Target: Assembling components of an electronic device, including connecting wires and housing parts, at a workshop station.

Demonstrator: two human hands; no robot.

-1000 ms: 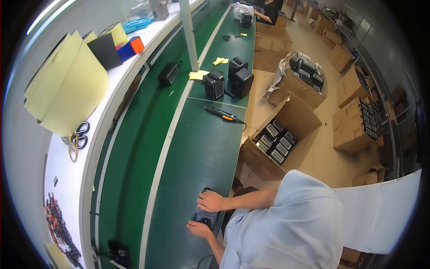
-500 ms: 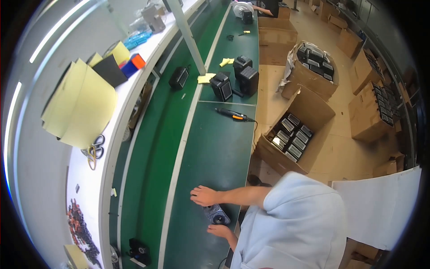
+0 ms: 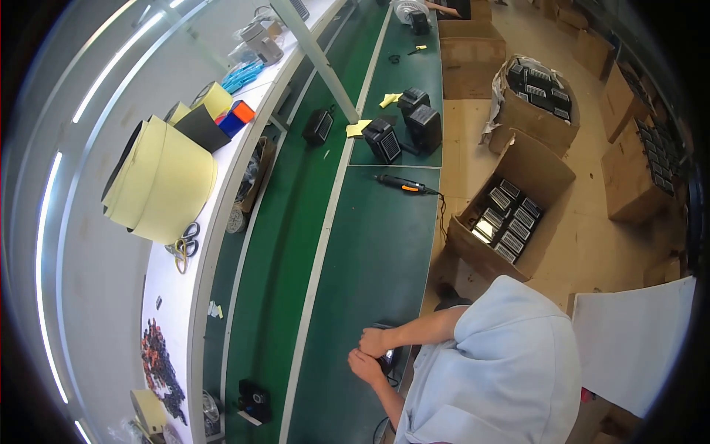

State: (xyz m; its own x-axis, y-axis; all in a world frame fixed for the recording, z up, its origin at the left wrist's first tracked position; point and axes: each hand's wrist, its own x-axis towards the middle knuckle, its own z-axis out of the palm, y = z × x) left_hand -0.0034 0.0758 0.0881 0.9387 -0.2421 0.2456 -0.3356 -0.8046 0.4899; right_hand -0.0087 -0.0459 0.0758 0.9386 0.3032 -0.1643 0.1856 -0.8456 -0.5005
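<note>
A black device casing (image 3: pixel 388 357) rests on the green worktop close to my body, mostly covered by my hands. My right hand (image 3: pixel 374 341) lies over its upper part with the fingers curled. Just below it and touching it, my left hand (image 3: pixel 363 365) is closed at the casing's side. Anything small between the fingers is hidden. Farther up the bench lies a black power screwdriver (image 3: pixel 405 184) with an orange band, its cord hanging over the edge.
Black lamp-like units (image 3: pixel 382 140) stand farther along the bench beside yellow pads (image 3: pixel 358 129). Another black unit (image 3: pixel 254 400) sits on the green belt (image 3: pixel 285 244). A white shelf (image 3: pixel 171 296) holds scissors (image 3: pixel 186 248) and small parts. Cardboard boxes (image 3: pixel 543 174) of panelled units stand right.
My hands have come together over the casing, which has moved nearer my body. Its round speaker-like face, visible before, is now hidden. The whole view has shifted slightly.
</note>
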